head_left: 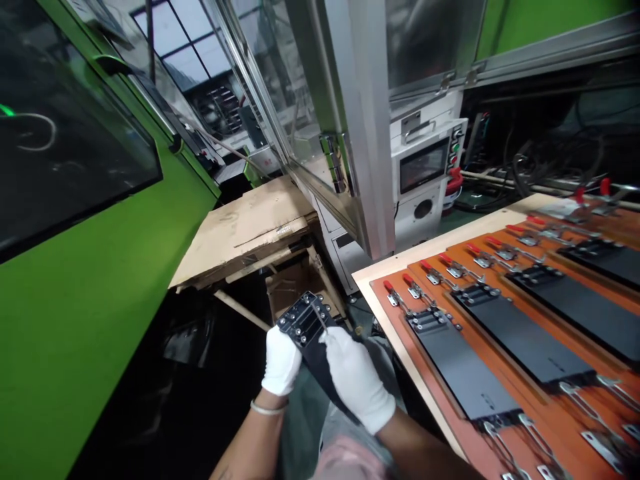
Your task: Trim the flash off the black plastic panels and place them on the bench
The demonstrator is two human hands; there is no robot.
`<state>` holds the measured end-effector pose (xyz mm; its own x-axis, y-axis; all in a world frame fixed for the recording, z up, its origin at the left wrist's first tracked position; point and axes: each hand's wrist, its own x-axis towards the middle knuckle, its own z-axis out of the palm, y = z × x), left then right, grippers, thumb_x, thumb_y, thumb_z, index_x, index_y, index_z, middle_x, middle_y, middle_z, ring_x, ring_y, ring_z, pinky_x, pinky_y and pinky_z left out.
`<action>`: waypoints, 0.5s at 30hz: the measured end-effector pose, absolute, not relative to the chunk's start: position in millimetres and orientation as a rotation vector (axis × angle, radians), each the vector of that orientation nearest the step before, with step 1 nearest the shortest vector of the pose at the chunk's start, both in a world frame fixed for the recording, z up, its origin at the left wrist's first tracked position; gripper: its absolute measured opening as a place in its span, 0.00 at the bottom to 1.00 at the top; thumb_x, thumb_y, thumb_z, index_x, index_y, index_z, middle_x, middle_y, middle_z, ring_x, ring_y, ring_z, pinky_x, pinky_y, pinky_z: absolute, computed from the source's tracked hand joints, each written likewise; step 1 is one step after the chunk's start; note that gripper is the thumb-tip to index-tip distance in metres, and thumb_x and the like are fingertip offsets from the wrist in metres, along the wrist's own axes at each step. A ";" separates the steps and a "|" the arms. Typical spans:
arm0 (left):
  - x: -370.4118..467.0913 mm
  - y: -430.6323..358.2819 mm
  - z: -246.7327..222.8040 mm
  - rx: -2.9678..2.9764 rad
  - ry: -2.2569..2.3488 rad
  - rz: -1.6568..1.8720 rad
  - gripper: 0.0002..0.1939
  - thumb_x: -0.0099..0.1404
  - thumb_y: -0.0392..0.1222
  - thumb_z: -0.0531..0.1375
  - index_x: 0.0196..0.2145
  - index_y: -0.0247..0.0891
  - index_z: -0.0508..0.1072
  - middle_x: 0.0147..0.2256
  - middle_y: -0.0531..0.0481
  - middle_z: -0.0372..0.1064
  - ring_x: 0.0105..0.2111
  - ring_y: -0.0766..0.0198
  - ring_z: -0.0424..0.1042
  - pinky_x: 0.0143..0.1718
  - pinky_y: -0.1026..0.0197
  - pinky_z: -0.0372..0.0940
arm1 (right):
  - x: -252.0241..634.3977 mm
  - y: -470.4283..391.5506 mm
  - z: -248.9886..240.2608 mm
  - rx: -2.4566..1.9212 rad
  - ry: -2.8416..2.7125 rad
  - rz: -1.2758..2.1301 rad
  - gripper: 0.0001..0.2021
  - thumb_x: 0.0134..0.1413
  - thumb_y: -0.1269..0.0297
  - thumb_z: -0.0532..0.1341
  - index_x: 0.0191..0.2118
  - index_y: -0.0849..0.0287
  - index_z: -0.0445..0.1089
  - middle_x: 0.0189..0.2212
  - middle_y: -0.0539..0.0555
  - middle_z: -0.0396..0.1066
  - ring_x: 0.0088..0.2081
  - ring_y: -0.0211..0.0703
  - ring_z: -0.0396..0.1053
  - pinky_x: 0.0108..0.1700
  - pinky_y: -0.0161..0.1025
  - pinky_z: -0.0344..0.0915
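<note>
In a white glove, my left hand (281, 360) is closed on the left edge of a long black panel (320, 363). The panel's upper end carries several round metal inserts between moulded ribs. My right hand (355, 377), also gloved, is closed with fingertips pinched on a thin metal tool (320, 316). That tool lies across the panel's ribbed end, and its exact kind cannot be made out. My right hand hides part of the panel's lower length.
To the right, an orange fixture board (407, 350) carries several dark grey panels (465, 367) and red-handled toggle clamps (390, 293). A cardboard-topped table (250, 220) stands ahead. Green machine casing (125, 267) rises at left; a metal-framed door (370, 133) hangs ahead.
</note>
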<state>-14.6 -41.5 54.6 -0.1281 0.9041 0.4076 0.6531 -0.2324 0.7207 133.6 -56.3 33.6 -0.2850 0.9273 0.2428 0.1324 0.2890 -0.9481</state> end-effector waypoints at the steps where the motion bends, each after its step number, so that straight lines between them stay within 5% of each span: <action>1: -17.3 -39.7 53.0 1.862 1.753 1.299 0.13 0.64 0.37 0.53 0.35 0.36 0.78 0.36 0.41 0.78 0.39 0.54 0.76 0.46 0.51 0.71 | 131.8 -54.7 33.2 -0.962 -1.693 1.075 0.16 0.64 0.66 0.45 0.35 0.60 0.69 0.28 0.56 0.74 0.31 0.41 0.72 0.34 0.34 0.63; 15: -10.5 -20.8 47.0 1.788 1.683 1.313 0.11 0.63 0.37 0.55 0.36 0.35 0.77 0.40 0.40 0.78 0.44 0.52 0.75 0.52 0.47 0.67 | 129.1 -45.6 26.2 -1.074 -1.650 1.017 0.16 0.64 0.66 0.45 0.34 0.59 0.68 0.26 0.54 0.73 0.28 0.40 0.71 0.30 0.33 0.61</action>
